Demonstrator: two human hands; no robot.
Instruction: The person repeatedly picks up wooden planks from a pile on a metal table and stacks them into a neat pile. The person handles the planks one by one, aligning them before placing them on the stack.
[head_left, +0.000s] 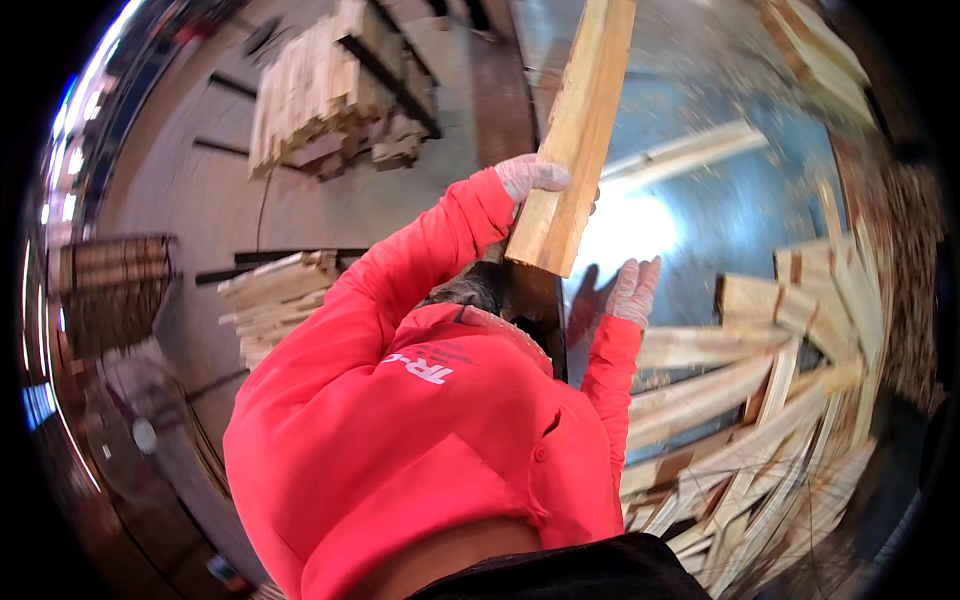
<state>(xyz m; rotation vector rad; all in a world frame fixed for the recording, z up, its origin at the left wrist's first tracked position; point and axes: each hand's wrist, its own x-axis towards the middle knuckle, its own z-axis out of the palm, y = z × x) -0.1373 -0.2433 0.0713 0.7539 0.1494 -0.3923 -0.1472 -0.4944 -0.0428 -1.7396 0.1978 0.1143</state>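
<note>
A long pale wooden board (pixel 575 150) slants up and away over the table edge, its near end toward my body. My left hand (pixel 533 177), in a whitish glove, grips the board's left edge near that end. Part of its fingers is hidden beneath the wood. To the right and a little nearer, my right hand (pixel 633 291), also gloved, is raised above the shiny blue-grey metal table (pixel 690 230). Its fingers are stretched out, and it holds nothing, apart from the board. Both arms wear red sleeves.
Loose boards (pixel 730 410) lie heaped at the near right of the table. Another board (pixel 690 155) rests on it farther off. Beyond the table's left edge, a large lumber stack (pixel 320 90) sits on dark bars, with a smaller stack (pixel 275 300) nearer. Sawdust is scattered on the tabletop.
</note>
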